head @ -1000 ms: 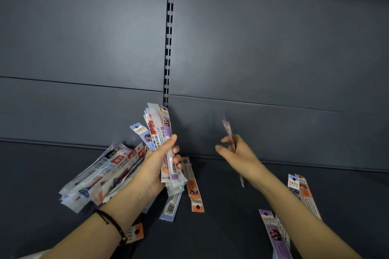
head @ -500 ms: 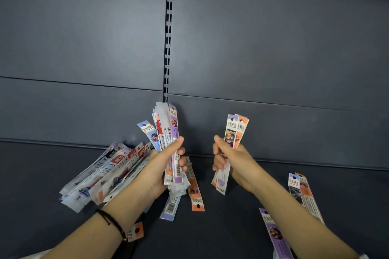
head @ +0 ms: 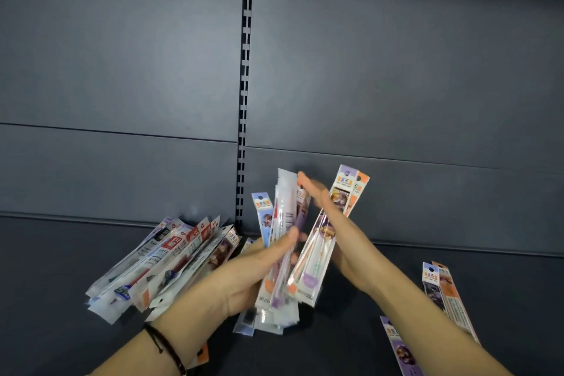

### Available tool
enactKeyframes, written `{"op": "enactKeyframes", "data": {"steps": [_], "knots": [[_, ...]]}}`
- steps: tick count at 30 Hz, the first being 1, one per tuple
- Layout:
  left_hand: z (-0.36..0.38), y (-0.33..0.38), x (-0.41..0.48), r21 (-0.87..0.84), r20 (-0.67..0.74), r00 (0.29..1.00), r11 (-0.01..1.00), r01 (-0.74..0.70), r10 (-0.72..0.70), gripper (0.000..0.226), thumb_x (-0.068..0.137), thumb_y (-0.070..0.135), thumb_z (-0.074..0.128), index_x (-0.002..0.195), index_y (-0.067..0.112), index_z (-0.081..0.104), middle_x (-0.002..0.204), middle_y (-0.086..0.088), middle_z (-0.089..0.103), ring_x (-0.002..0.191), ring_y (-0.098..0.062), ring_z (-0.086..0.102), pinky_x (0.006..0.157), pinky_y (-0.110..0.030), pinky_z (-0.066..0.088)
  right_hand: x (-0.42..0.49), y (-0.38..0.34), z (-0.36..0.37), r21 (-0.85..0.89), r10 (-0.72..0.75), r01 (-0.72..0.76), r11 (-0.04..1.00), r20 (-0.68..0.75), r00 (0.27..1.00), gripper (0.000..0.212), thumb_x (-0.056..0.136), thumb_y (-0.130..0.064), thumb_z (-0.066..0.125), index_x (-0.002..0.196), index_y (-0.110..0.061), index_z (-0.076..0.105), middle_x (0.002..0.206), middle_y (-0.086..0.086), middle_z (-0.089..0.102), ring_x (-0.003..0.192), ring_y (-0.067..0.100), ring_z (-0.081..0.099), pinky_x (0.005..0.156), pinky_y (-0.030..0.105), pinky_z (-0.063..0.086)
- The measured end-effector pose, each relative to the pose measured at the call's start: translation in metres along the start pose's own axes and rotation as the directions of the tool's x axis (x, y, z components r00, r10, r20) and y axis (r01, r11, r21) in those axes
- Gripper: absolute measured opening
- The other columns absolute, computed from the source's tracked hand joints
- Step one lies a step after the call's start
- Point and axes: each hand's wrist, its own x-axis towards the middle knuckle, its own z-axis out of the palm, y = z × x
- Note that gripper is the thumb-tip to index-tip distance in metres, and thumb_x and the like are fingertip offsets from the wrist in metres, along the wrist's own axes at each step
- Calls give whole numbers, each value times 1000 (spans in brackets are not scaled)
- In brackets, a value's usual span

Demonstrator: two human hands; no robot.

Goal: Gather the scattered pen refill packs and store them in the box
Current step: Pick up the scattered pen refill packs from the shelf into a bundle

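Note:
My left hand [head: 244,278] grips an upright bundle of pen refill packs [head: 283,214], with the thumb lying across its front. My right hand [head: 348,256] has straight fingers and presses a purple and an orange pack [head: 345,195] against the right side of that bundle. A loose pile of refill packs [head: 164,262] lies on the dark shelf to the left of my left hand. Two more packs [head: 439,287] lie to the right of my right forearm, and a purple pack [head: 403,348] lies under it. No box is in view.
The dark shelf surface [head: 45,299] meets a dark back panel with a slotted upright [head: 244,101] behind the hands. An orange-tipped pack [head: 203,354] shows beside my left wrist, which wears a black band.
My right hand brought its two packs left against the bundle in my left hand, and its fingers went from curled round them to straight. The left hand moved slightly right.

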Motion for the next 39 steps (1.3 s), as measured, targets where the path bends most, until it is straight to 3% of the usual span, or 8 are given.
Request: {"op": "enactKeyframes", "data": {"steps": [4,11,18,21,29,32,36,39], "knots": [[10,0,-6,-33,74,997,999,-10,12,37,73,27,67,109,16,62,86,-10,76,78,-22,74,69,-34,60,5,12,9,-190,-31,18,982,-67,997,61,73,-87,34,130,-76,15,153,-20,21,144,13,22,117,55,21],[7,-5,1,35,-29,998,998,-53,54,31,76,7,75,103,14,61,68,0,70,61,-13,67,57,-26,54,7,18,13,-260,-124,93,961,-105,987,90,61,-90,46,125,-74,-16,150,-31,10,145,12,17,117,51,24],[1,-6,0,1,114,990,996,-88,87,34,71,15,76,102,10,62,72,-5,64,66,-16,64,76,-34,56,4,14,11,-323,-135,137,937,28,990,66,77,-77,47,130,-76,7,148,-24,30,142,10,27,116,51,25],[4,-6,-1,-46,216,961,985,-167,173,24,76,16,73,97,14,63,69,-2,56,64,-15,58,83,-38,54,-2,3,10,-228,-173,182,957,57,983,78,87,-52,56,143,-60,3,138,-26,46,129,-2,46,109,32,41],[24,-7,3,253,-6,947,917,-309,321,42,81,1,71,113,24,60,91,6,73,93,-11,70,81,-32,57,-15,-20,18,-158,-378,368,916,-39,925,117,74,0,77,139,-61,1,126,-1,56,105,7,66,83,22,55],[30,-10,8,335,-16,926,874,-351,378,48,78,-11,66,107,26,60,94,7,71,92,-5,69,76,-25,57,-16,-17,18,-261,-445,421,869,-39,895,103,75,1,77,135,-61,21,118,-17,54,106,-1,61,81,16,51],[31,-9,9,424,49,904,810,-404,425,46,70,-11,66,102,23,62,90,0,73,91,-14,71,75,-37,59,-15,-13,20,-350,-464,416,839,-61,884,78,74,-8,79,128,-48,41,123,-5,51,109,1,57,84,19,51],[31,-8,5,411,78,919,827,-384,387,41,77,-19,56,94,19,58,73,14,71,75,0,69,56,-15,51,-15,-15,22,-375,-490,427,823,-86,868,70,68,-17,81,119,-49,45,119,-5,50,102,11,59,83,26,54]]}}
